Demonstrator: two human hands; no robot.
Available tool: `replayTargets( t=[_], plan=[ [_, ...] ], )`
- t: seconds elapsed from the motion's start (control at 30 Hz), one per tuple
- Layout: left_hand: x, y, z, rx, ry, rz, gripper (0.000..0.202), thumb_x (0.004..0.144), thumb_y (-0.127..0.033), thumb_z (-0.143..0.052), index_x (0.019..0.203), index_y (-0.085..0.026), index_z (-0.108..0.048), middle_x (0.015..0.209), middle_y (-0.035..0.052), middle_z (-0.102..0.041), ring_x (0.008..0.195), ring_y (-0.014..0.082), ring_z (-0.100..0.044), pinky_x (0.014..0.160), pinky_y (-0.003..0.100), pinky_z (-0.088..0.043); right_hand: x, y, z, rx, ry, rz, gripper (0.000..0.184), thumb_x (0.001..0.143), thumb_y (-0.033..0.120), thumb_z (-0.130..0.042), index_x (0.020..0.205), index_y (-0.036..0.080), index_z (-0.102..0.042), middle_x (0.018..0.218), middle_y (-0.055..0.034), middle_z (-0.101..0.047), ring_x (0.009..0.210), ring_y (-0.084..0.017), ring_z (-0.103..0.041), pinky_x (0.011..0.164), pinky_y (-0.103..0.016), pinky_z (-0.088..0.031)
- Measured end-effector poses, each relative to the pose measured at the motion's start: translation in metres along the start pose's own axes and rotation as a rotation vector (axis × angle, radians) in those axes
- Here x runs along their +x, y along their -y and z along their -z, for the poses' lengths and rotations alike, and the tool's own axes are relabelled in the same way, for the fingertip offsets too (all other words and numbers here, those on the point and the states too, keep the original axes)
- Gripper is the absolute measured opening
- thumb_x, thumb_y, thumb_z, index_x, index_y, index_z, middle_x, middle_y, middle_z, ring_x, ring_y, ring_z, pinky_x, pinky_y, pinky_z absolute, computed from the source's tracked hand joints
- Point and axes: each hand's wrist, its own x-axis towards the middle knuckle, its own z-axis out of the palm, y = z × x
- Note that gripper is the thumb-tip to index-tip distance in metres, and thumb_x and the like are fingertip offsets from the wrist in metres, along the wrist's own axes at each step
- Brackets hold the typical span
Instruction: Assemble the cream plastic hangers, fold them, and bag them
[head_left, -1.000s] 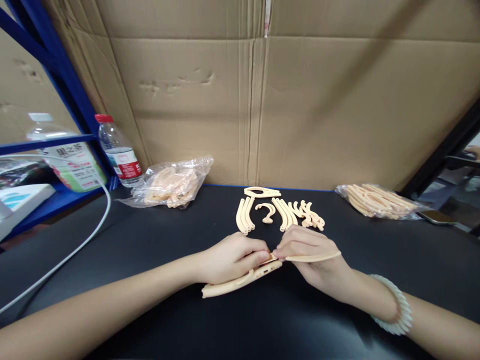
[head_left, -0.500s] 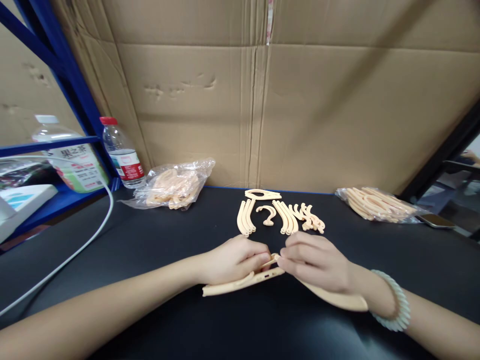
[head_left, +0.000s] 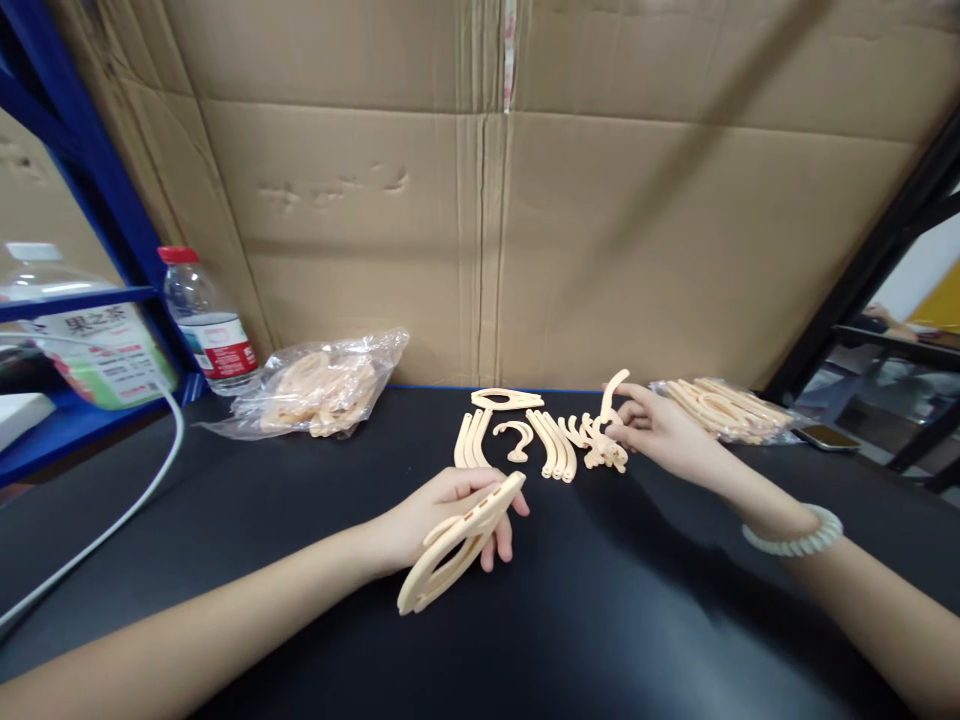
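My left hand [head_left: 439, 510] is closed round a beige folding clothes hanger [head_left: 491, 503], held tilted above the near part of the black table; its slotted edge faces up. Out to the right, my right hand [head_left: 664, 428] pinches a small curved beige piece [head_left: 613, 395] between thumb and fingers, just above a pile of small curved pieces [head_left: 604, 457]. Left of that pile lie one row of long curved arms [head_left: 555, 448], a hanger hook [head_left: 517, 453] and another row of curved arms [head_left: 469, 440]. Behind them rests a flat hanger centre piece [head_left: 510, 399].
Clear bags of beige parts lie at the back left [head_left: 322, 390] and back right [head_left: 724, 408], with a phone [head_left: 827, 437] beside the right one. A red-capped bottle [head_left: 214, 330] stands by the blue shelf [head_left: 82, 300]. A white cable [head_left: 142, 505] crosses the left side. Cardboard [head_left: 360, 230] forms the back.
My right hand has let go of the hanger, moved right and away from me, and picked up a small curved piece. The hanger, spread out before, is now folded and tilted up in my left hand.
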Motion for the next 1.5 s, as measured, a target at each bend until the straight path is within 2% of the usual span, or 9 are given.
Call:
replayTargets(
  t=[0.17, 0.4, 0.7, 0.77, 0.87, 1.03, 1.2, 1.33, 1.5],
  plan=[
    [-0.001, 0.0, 0.004, -0.085, -0.086, -0.045, 0.032, 0.082, -0.042, -0.067, 0.094, -0.012, -0.063, 0.072, 0.008, -0.07, 0.058, 0.016, -0.064, 0.056, 0.025, -0.047, 0.001, -0.008, -0.001, -0.088, 0.053, -0.121, 0.05, 0.082, 0.02, -0.052, 0.13, 0.012, -0.04, 0.063, 0.0033, -0.059, 0.057, -0.016, -0.061, 0.056, -0.028, -0.047],
    [0.001, -0.001, 0.002, -0.092, -0.141, -0.038, 0.029, 0.081, -0.037, -0.068, 0.094, -0.012, -0.063, 0.071, 0.0081, -0.07, 0.057, 0.0163, -0.064, 0.055, 0.025, -0.046, 0.002, -0.006, -0.009, -0.211, -0.019, -0.147, 0.027, 0.08, 0.014, -0.047, 0.107, 0.014, -0.05, 0.057, 0.0042, -0.056, 0.053, -0.015, -0.056, 0.055, -0.027, -0.041],
    [0.0, -0.006, 0.002, -0.135, -0.22, -0.046, 0.022, 0.082, -0.027, -0.066, 0.098, -0.012, -0.065, 0.083, 0.0086, -0.071, 0.07, 0.0186, -0.069, 0.069, 0.028, -0.052, 0.002, -0.013, -0.01, -0.573, -0.057, -0.028, 0.01, 0.086, 0.019, -0.049, 0.093, 0.017, -0.056, 0.052, 0.0035, -0.052, 0.049, -0.015, -0.05, 0.05, -0.027, -0.03],
    [0.0, -0.006, 0.003, -0.167, -0.235, -0.042, 0.022, 0.081, -0.024, -0.066, 0.1, -0.012, -0.065, 0.086, 0.009, -0.072, 0.073, 0.0194, -0.069, 0.07, 0.028, -0.053, -0.003, -0.002, -0.016, -0.54, -0.144, 0.067, 0.008, 0.088, 0.021, -0.049, 0.089, 0.018, -0.057, 0.059, 0.0011, -0.055, 0.055, -0.016, -0.052, 0.053, -0.027, -0.034],
    [0.001, -0.005, 0.003, -0.204, -0.256, -0.04, 0.021, 0.082, -0.023, -0.065, 0.101, -0.013, -0.066, 0.089, 0.0092, -0.072, 0.078, 0.0201, -0.07, 0.071, 0.028, -0.055, -0.019, 0.03, -0.035, -0.361, -0.241, 0.4, 0.011, 0.092, 0.021, -0.047, 0.093, 0.018, -0.058, 0.081, -0.005, -0.062, 0.074, -0.018, -0.058, 0.067, -0.03, -0.044],
    [0.001, -0.006, 0.0, -0.227, -0.292, -0.072, 0.02, 0.083, -0.021, -0.064, 0.102, -0.015, -0.067, 0.089, 0.0074, -0.073, 0.074, 0.017, -0.069, 0.069, 0.025, -0.055, -0.053, 0.077, -0.074, -0.528, 0.106, 1.059, 0.018, 0.093, 0.013, -0.05, 0.107, 0.018, -0.059, 0.107, -0.0065, -0.065, 0.103, -0.022, -0.054, 0.088, -0.036, -0.042],
    [-0.001, -0.006, -0.002, -0.246, -0.27, -0.061, 0.034, 0.091, -0.04, -0.05, 0.106, -0.014, -0.067, 0.094, 0.0111, -0.073, 0.084, 0.0229, -0.068, 0.078, 0.034, -0.054, -0.057, 0.075, -0.083, -0.606, 0.267, 0.994, 0.015, 0.096, 0.021, -0.049, 0.106, 0.018, -0.06, 0.106, -0.0047, -0.064, 0.104, -0.02, -0.053, 0.087, -0.033, -0.041],
    [-0.002, -0.002, -0.002, -0.22, -0.215, -0.066, 0.053, 0.091, -0.053, -0.042, 0.115, -0.012, -0.065, 0.109, 0.0141, -0.07, 0.101, 0.0273, -0.064, 0.084, 0.035, -0.052, -0.053, 0.068, -0.081, -0.587, 0.252, 0.928, 0.014, 0.097, 0.026, -0.049, 0.097, 0.018, -0.06, 0.096, -0.0054, -0.062, 0.093, -0.018, -0.054, 0.083, -0.033, -0.041],
    [0.0, 0.003, -0.009, -0.032, -0.269, -0.074, 0.041, 0.081, -0.043, -0.06, 0.109, -0.014, -0.068, 0.1, 0.01, -0.073, 0.093, 0.0253, -0.066, 0.082, 0.033, -0.052, -0.053, 0.067, -0.082, -0.615, 0.23, 0.966, 0.014, 0.096, 0.027, -0.05, 0.088, 0.018, -0.058, 0.089, -0.0031, -0.062, 0.091, -0.019, -0.052, 0.088, -0.036, -0.038]
  ],
)
